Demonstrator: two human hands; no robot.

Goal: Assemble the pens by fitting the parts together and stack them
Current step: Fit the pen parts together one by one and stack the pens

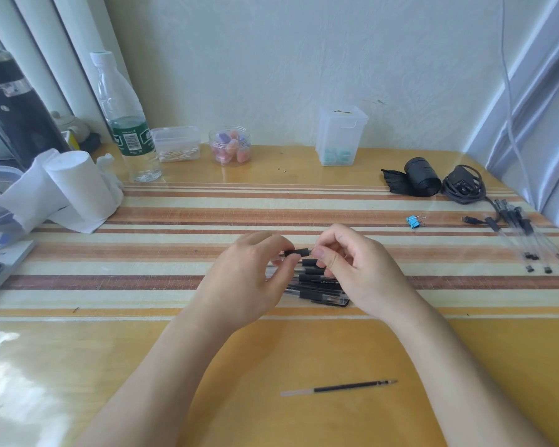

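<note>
Holding pastel pieces, the clear jar (229, 145) stands open.

Both hands, left hand (249, 279) and right hand (355, 272), pinch one black-gripped pen (299, 252) above the pen pile (317, 287); a loose refill (339, 388) lies at 5 o'clock.

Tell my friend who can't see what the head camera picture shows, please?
Two bare hands, the left hand and the right hand, hold a pen piece with a black grip above a pile of pens on a striped table. A loose refill lies nearer the camera.
</note>
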